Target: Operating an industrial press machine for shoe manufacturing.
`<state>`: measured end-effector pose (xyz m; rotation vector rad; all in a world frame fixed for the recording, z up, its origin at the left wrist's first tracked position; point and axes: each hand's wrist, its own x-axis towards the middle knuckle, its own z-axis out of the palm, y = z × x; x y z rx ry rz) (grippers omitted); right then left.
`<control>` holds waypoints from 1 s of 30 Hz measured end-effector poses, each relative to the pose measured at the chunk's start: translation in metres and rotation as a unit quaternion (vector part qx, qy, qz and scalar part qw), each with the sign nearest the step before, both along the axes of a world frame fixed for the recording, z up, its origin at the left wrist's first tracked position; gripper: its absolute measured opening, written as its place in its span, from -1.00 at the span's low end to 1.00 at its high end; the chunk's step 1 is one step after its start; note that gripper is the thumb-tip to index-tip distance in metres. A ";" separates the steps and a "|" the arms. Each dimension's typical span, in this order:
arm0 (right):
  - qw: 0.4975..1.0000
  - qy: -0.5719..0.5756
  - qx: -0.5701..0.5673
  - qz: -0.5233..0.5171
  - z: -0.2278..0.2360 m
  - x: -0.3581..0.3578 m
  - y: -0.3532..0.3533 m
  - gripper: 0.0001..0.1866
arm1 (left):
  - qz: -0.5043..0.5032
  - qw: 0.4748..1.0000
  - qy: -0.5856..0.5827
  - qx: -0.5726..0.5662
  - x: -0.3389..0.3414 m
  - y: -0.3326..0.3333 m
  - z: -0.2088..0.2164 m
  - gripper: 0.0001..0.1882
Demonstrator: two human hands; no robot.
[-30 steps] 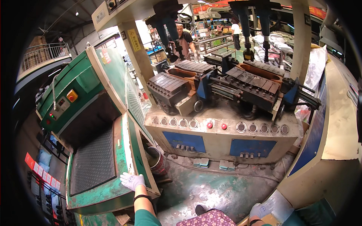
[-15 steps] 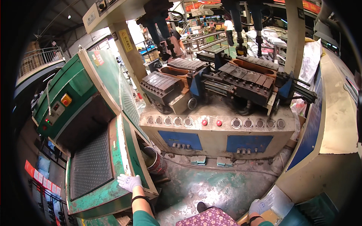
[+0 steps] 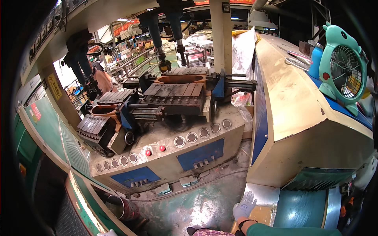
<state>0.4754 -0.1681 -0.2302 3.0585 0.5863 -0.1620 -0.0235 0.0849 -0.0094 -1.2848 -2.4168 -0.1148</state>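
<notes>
My right hand (image 3: 244,205), in a whitish glove, has its fingers stretched out and holds nothing. It lies over the seam between a pale metal plate (image 3: 264,193) and a piece of brown cardboard (image 3: 261,216); whether it presses on them I cannot tell. Just to its right runs a dark green conveyor belt (image 3: 301,208) that comes out of a beige machine (image 3: 303,157). Only a sliver of my left hand (image 3: 107,233), also gloved, shows at the lower edge, near the green machine's frame (image 3: 84,200). Its fingers are cut off from view.
Ahead stands a beige press (image 3: 165,143) with metal-plated moulds, round buttons and two red knobs. Foot pedals (image 3: 189,181) lie at its base. A bucket (image 3: 128,208) sits at the left. On the beige machine are a blue bottle (image 3: 315,61) and a green fan (image 3: 344,70).
The view has swung to the right, bringing the fan and belt in. My left hand, earlier flat on the green machine's edge, has dropped almost out of view. My right hand's fingers now stretch forward.
</notes>
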 end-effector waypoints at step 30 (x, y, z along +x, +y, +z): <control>0.999 0.022 -0.018 -0.024 0.011 0.002 0.001 -0.09 | 0.177 0.971 -0.134 -0.086 -0.013 0.038 -0.032 0.09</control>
